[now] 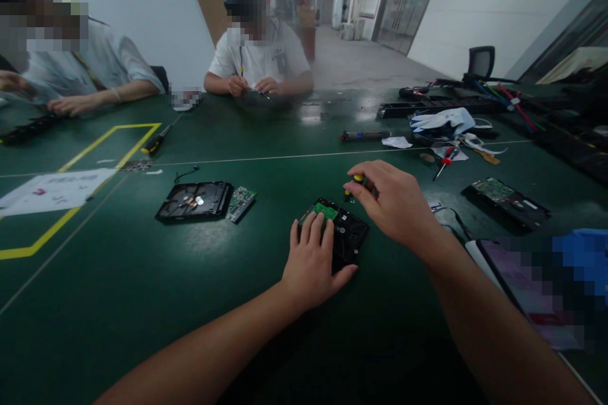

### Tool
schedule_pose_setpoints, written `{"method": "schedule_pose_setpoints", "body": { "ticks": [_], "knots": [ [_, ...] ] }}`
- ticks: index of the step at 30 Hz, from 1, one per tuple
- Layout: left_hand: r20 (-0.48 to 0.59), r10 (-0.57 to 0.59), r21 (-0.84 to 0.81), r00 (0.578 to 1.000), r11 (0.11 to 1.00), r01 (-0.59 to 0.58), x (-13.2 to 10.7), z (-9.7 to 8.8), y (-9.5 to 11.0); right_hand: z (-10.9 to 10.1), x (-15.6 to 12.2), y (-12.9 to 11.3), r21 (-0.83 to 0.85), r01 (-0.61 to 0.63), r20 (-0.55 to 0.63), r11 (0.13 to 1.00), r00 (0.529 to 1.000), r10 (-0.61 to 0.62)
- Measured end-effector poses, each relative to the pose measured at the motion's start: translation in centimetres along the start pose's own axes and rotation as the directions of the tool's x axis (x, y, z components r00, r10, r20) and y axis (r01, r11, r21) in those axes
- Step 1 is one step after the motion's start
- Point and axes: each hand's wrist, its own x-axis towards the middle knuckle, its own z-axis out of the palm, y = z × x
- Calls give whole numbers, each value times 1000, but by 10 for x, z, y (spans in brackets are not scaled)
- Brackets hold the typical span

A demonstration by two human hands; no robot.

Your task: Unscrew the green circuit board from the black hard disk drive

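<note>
On the green table in front of me lies a black hard drive (350, 237) with a green circuit board (325, 209) on its upper side. My left hand (313, 259) rests on the drive, its fingers stretched out over the board and the thumb along the near edge. The fingers of my right hand (392, 202) close around the handle of a small yellow-and-black screwdriver (358, 178). Its thin shaft points down at the drive, near the board's edge; whether the tip sits in a screw is too small to tell.
Left of the drive lie another open hard drive (194, 201) and a loose circuit board (242, 202). A third drive (507, 202), a red screwdriver (445, 162) and gloves (441, 123) are at right. A yellow-and-black screwdriver (156, 140) lies far left. Two people work across the table.
</note>
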Motion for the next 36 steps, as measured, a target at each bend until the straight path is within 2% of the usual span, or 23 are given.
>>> {"method": "schedule_pose_setpoints", "body": {
  "ticks": [4, 12, 20, 28, 36],
  "knots": [
    [-2, 0, 2, 1000, 1000, 0, 0, -1, 0, 0, 0, 1, -31, -3, -21, 1000, 1000, 2],
    [-10, -4, -8, 1000, 1000, 4, 0, -1, 0, 1, 0, -1, 125, 91, 18, 988, 995, -94],
    [6, -4, 2, 1000, 1000, 4, 0, -1, 0, 1, 0, 2, 68, 55, 46, 996, 997, -58],
    [-4, -2, -10, 1000, 1000, 2, 0, 2, -1, 2, 0, 2, -45, -32, 3, 998, 999, 32],
    [-9, -3, -20, 1000, 1000, 3, 0, 1, -1, 3, -1, 0, 86, -2, 25, 996, 1000, 0]
  ]
}}
